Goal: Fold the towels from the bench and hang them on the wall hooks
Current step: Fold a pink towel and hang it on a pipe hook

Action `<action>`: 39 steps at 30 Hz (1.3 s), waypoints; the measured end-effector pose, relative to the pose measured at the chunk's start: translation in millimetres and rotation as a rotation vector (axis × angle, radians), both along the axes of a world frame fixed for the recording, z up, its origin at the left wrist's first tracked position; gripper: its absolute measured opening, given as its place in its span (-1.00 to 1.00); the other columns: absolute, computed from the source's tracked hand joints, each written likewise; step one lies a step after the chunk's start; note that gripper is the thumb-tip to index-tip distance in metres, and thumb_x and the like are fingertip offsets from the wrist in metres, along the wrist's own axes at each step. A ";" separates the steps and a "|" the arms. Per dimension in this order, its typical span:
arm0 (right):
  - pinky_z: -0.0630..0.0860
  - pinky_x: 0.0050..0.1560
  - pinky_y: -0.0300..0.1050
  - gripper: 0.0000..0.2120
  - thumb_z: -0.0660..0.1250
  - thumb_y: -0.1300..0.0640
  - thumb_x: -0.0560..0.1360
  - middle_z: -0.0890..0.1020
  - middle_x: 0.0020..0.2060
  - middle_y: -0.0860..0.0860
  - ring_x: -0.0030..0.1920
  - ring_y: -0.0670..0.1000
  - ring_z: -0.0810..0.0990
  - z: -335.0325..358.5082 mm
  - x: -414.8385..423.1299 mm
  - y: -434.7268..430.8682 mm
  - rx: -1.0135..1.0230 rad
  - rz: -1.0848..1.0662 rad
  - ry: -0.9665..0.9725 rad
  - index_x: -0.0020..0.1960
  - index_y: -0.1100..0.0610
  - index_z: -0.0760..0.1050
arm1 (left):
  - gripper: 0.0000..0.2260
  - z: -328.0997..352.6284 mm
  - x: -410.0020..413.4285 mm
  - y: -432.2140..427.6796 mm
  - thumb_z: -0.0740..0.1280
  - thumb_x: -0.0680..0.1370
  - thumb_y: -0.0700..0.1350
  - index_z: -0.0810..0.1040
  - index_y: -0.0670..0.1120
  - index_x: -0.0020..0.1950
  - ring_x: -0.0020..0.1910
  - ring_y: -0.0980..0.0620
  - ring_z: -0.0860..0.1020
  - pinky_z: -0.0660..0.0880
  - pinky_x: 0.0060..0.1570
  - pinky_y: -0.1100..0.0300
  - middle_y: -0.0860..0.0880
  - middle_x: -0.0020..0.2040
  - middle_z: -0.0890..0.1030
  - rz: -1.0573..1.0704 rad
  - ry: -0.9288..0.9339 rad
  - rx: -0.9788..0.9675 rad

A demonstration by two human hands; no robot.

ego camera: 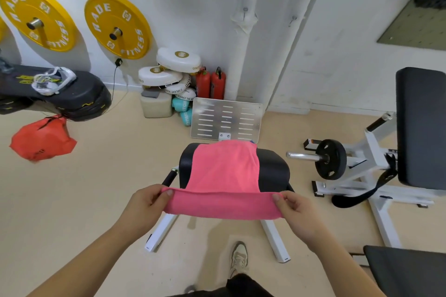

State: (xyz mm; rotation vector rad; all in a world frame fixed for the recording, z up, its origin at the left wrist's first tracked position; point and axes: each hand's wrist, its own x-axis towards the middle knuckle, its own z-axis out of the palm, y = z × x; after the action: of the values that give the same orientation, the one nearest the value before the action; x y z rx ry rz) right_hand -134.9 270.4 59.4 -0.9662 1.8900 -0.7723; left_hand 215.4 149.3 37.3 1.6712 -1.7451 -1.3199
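Observation:
A pink towel (224,171) lies over the black padded bench (272,166), its far end draped across the pad. The near end is lifted and folded over toward me. My left hand (147,202) pinches the towel's near left corner. At the near right corner, my right hand (294,210) pinches the fold in the same way. The towel is stretched taut between the two hands. Two small wall hooks (245,10) stick out of the white wall above the bench, with nothing on them.
Yellow weight plates (118,25) hang on the wall at left. White pads, red extinguishers (211,83) and a metal plate (225,119) stand behind the bench. A red bag (42,138) lies on the floor at left. A white machine with a black plate (330,159) stands to the right.

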 end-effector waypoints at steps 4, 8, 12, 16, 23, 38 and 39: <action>0.63 -0.04 -0.16 -0.82 0.26 0.06 0.67 0.71 -0.07 0.04 0.02 0.08 0.66 -8.9 -17.3 -33.1 -0.036 -0.086 -0.035 0.02 0.00 0.65 | -0.78 -6.8 -26.7 -36.2 0.27 0.67 -0.12 0.65 -0.06 -0.12 -0.40 0.09 0.46 0.49 -0.25 0.07 -0.04 -0.37 0.56 0.016 0.019 0.007; 0.55 -0.16 -0.21 -0.81 0.22 0.15 0.68 0.65 -0.08 0.12 -0.04 0.08 0.61 -25.9 -49.8 -83.6 -0.052 -0.077 -0.044 0.00 0.04 0.60 | -0.80 -21.9 -58.3 -85.4 0.28 0.66 -0.10 0.67 0.04 -0.05 -0.24 -0.18 0.62 0.64 -0.12 -0.10 -0.07 -0.17 0.66 0.065 0.038 0.008; 0.51 -0.02 -0.06 -0.81 0.26 0.15 0.66 0.69 -0.17 -0.02 -0.08 -0.03 0.61 -54.0 -88.7 -148.6 -0.032 -0.054 -0.037 -0.04 -0.03 0.60 | -0.80 -42.3 -94.7 -137.9 0.28 0.66 -0.09 0.67 0.09 -0.06 -0.20 -0.06 0.65 0.66 -0.09 -0.12 0.05 -0.19 0.69 0.088 -0.011 0.017; 0.55 -0.08 -0.01 -0.87 0.26 0.16 0.64 0.69 -0.15 0.07 -0.12 0.06 0.64 -73.0 -113.1 -202.4 0.011 -0.054 -0.027 -0.02 0.02 0.57 | -0.84 -53.5 -126.2 -177.1 0.34 0.61 -0.12 0.68 0.07 -0.07 -0.07 0.01 0.66 0.62 -0.03 0.01 0.07 -0.15 0.71 0.180 -0.063 0.054; 0.44 -0.14 -0.08 -0.89 0.26 0.14 0.64 0.64 -0.12 0.12 -0.14 0.01 0.54 -94.9 -126.7 -269.9 0.102 -0.079 -0.099 0.02 0.14 0.54 | -0.88 -65.4 -151.2 -232.2 0.33 0.62 -0.10 0.67 -0.01 -0.01 -0.07 0.03 0.64 0.50 -0.12 0.19 0.02 -0.10 0.70 0.318 -0.110 0.110; 0.50 -0.10 -0.03 -0.84 0.23 0.15 0.62 0.66 -0.14 0.12 -0.16 0.04 0.54 -169.1 -133.7 -351.8 0.425 -0.031 0.060 -0.02 0.18 0.56 | -0.88 -154.1 -164.4 -335.1 0.28 0.63 -0.10 0.56 0.01 -0.08 -0.19 0.04 0.54 0.36 -0.26 0.31 0.07 -0.21 0.59 0.023 -0.405 0.265; 0.48 -0.13 -0.04 -0.82 0.22 0.16 0.62 0.66 -0.13 0.17 -0.18 0.04 0.53 -172.9 -133.8 -354.7 0.452 -0.011 0.072 -0.01 0.22 0.56 | -0.88 -160.5 -164.1 -337.2 0.28 0.63 -0.10 0.55 0.03 -0.09 -0.17 0.02 0.55 0.37 -0.25 0.29 0.06 -0.20 0.60 -0.006 -0.413 0.284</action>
State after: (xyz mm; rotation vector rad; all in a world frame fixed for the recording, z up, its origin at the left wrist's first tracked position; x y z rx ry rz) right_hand -268.7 -84.3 -113.5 -0.7040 2.0139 -0.2945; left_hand 51.3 -187.9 -123.2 2.2300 -1.8439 -1.3475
